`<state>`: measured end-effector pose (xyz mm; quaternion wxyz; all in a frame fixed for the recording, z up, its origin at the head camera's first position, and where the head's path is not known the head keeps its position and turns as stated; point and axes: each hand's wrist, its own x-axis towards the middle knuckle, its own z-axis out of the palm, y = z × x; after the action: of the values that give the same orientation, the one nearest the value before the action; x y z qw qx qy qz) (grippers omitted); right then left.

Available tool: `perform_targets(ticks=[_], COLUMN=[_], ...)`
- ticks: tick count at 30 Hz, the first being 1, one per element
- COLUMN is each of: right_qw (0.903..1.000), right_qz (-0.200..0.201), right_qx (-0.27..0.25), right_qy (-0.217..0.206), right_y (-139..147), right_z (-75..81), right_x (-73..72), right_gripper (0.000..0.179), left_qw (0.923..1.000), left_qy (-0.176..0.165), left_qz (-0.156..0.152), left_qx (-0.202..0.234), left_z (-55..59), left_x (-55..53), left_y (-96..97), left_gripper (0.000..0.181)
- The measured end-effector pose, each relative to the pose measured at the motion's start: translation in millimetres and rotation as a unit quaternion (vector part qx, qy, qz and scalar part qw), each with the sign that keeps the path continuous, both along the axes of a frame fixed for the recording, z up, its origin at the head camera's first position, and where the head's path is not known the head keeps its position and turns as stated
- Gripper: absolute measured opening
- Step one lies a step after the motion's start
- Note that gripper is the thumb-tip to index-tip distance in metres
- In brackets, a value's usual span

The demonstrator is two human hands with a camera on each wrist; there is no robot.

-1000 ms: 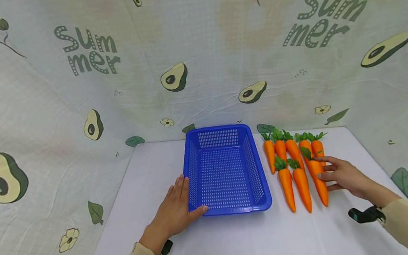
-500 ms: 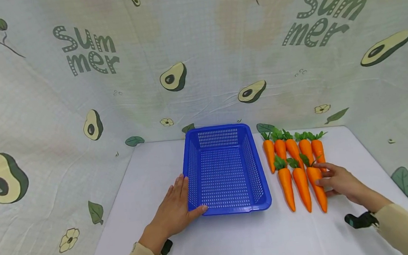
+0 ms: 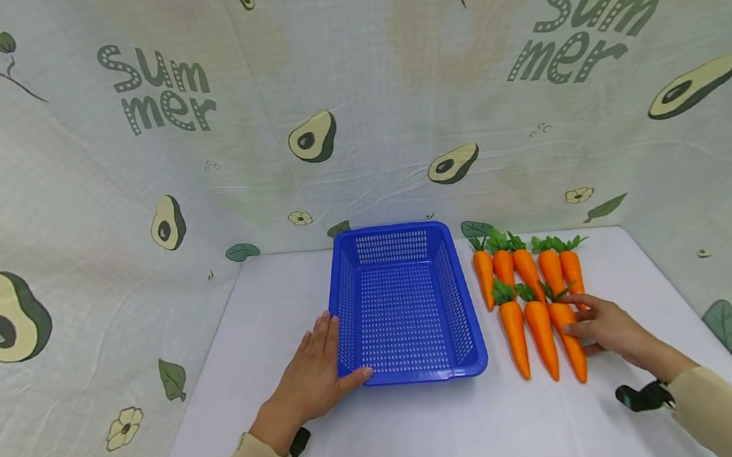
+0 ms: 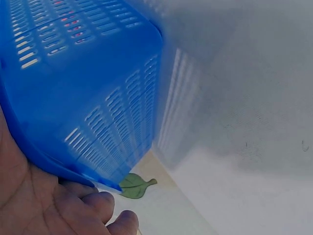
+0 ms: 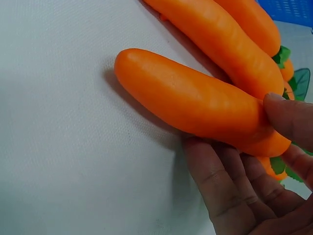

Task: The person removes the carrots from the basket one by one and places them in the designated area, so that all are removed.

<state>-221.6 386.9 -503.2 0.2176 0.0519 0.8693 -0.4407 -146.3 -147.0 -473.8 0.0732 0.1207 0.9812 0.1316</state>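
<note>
My left hand [image 3: 313, 374] rests against the near left corner of a blue plastic basket [image 3: 412, 378]. Its fingers lie along the left side and its thumb sits on the front rim. In the left wrist view the palm [image 4: 29, 210] touches the rim from outside the slotted wall [image 4: 83, 93]. On the right, my right hand [image 3: 613, 330] pinches an orange carrot [image 3: 573, 355] near its leafy end. The right wrist view has this carrot [image 5: 181, 93] lying on the white surface, thumb on one side and fingers on the other. Its leaves are mostly hidden there.
Two more carrots [image 3: 515, 339] lie left of the held one in the front row. Behind them is a back row of several carrots [image 3: 484, 276], leaves away from me. The white table [image 3: 410, 435] ends at a cloth backdrop [image 3: 366, 83] with avocado prints.
My right hand has moved left and slightly toward me with the carrot, which now lies close beside its neighbour in the front row. My left hand and the basket have stayed put.
</note>
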Motion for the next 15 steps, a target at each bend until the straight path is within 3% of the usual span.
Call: perform_targets(ticks=[9,15], right_qw=[0.9999,0.9973], right_qz=[0.0,0.003], right_qx=[0.004,0.047], right_qy=[0.01,0.056], right_y=[-1.6,-0.1], right_z=[4.2,4.1], right_x=[3.3,7.9], right_gripper=[0.083,0.076], left_qw=[0.9999,0.9997], left_qy=[0.01,0.024], left_qz=[-0.001,-0.004], left_qx=[-0.006,-0.002], left_z=[3.0,3.0], left_x=[-0.7,-0.3], left_y=[-0.7,-2.7], left_gripper=[0.119,0.117])
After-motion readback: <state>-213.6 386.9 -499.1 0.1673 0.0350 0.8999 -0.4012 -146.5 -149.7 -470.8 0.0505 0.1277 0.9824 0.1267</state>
